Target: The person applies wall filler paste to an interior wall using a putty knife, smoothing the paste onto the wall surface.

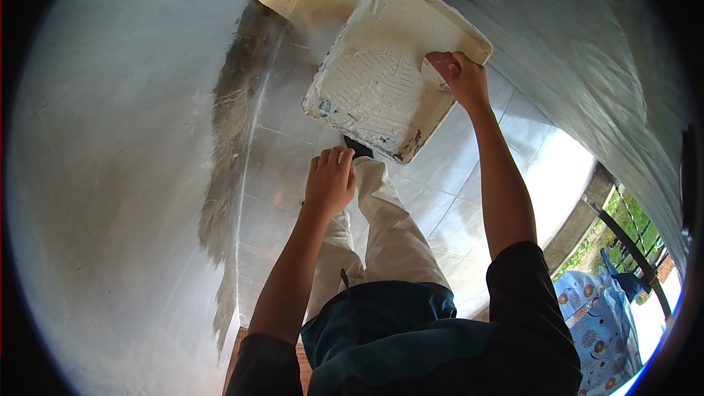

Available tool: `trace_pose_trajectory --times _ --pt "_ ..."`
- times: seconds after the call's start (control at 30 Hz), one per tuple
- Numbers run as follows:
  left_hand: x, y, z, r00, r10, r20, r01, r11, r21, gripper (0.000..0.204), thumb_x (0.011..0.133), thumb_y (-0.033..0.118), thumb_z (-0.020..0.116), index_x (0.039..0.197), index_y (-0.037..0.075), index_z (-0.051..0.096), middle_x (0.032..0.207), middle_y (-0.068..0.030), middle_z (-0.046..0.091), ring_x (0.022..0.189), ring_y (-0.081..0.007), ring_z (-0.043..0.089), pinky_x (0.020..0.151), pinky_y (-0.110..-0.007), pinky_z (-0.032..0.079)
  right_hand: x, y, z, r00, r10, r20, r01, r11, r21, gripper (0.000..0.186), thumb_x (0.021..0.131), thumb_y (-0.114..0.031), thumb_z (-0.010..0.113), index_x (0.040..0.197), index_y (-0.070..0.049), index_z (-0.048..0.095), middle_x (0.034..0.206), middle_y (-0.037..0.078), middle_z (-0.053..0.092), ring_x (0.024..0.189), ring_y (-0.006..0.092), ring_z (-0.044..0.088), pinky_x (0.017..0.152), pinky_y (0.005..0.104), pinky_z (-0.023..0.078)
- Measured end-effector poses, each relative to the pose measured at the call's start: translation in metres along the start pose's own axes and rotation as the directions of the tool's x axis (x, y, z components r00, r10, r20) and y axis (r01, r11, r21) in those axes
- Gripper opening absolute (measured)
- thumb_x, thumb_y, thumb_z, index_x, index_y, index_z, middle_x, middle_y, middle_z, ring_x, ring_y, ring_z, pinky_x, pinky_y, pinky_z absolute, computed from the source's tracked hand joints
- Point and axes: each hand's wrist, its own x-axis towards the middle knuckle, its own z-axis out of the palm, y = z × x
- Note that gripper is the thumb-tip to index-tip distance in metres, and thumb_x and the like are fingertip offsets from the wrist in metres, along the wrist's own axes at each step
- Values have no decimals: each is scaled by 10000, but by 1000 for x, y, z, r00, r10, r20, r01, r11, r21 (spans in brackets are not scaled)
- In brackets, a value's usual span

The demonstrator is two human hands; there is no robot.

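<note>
The right hand (468, 79) was closed round a red scraper (443, 66), gripped close to its blade, probably for control inside the paint tray (402, 11). The left hand (331, 182) curled loosely by the tray's near edge; whether it held anything, I couldn't tell. Thick cream paste (374, 84) crusted the tray's ribbed, squared bed. Beyond lay smooth grey floor tiles (282, 165), a grey wall (125, 161) and wrinkled translucent sheeting (565, 51).

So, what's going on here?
A person's right hand has a reddish scraper in its grip, inside a tray smeared with whitish paste. The left hand, curled, is nearer the person than the tray; whether it holds anything is unclear. To the left, a pale wall has a dark, ragged-edged strip beside the tiled floor.
</note>
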Motion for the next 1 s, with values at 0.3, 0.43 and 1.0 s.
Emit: trace_pose_trajectory --times 0.3,0.43,1.0 --pt "-2 8 7 1000 3 9 -3 1000 -14 365 845 141 626 1186 62 522 1147 -128 578 1082 -303 552 900 -444 441 -7 0 0 1000 -22 10 21 1000 21 206 861 -90 618 1059 -40 647 975 229 677 930 429 642 795 478 521" --pt "-4 7 8 1000 5 3 -5 1000 -25 365 846 142 624 1186 61 519 1148 -128 576 1085 -304 550 899 -447 441 -13 -7 -1 998 22 53 -22 1000 2 229 886 -78 581 1101 -60 658 1010 171 704 950 369 669 826 466 537" --pt "-22 3 13 999 -49 6 50 996 -72 385 845 132 631 1204 62 512 1170 -126 570 1107 -309 545 919 -455 435 -41 -21 30 998 -26 54 23 998 65 224 863 -76 601 1072 -13 654 963 206 703 930 362 682 823 460 539"
